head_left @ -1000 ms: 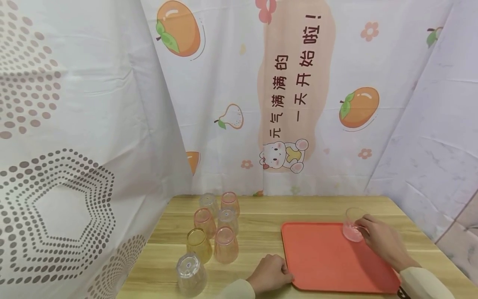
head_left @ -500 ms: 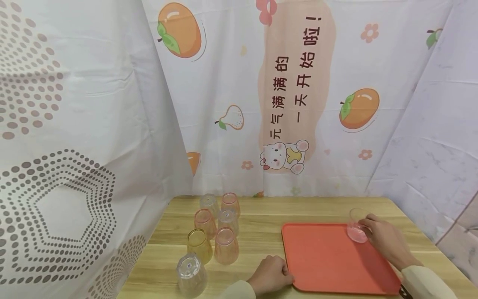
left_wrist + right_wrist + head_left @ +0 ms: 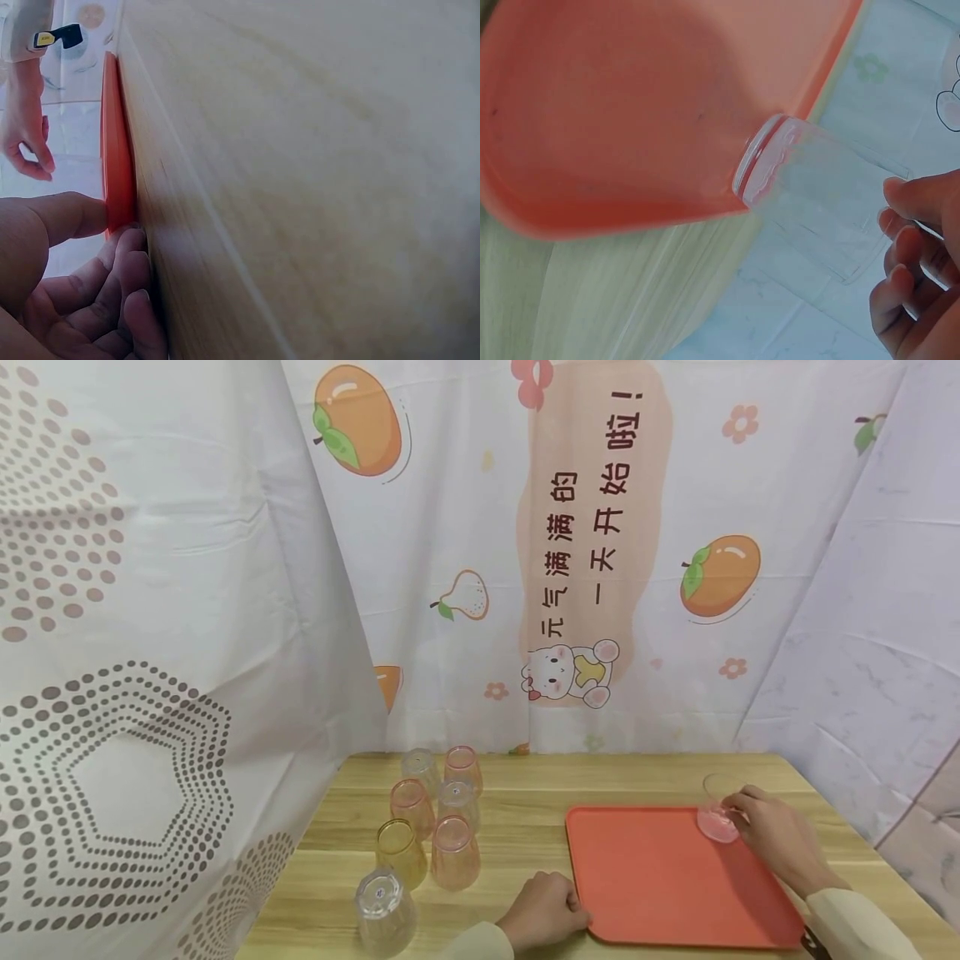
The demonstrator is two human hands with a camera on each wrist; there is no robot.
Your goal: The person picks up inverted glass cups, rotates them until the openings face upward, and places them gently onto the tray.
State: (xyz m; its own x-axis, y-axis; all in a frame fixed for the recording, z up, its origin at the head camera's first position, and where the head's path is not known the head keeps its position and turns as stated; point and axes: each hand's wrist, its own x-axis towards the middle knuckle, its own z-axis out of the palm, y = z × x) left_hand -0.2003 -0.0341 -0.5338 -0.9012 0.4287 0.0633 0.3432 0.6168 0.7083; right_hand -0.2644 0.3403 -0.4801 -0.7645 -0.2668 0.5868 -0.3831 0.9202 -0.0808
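Clear, colourless drinking glass (image 3: 825,195), see-through from base to rim and widening slightly toward an open mouth. Stands roughly upright, mouth up, at the far right corner of a red-orange tray (image 3: 660,877), held near the rim. Looks pink at the bottom, where the tray's colour comes through, with a wavy outline just above the base. Underneath, plain, shallow tray, rectangular with rounded corners and a low raised edge. Lies flat on the wood-grain table (image 3: 517,818), gripped at the near left corner, with most of the surface bare.
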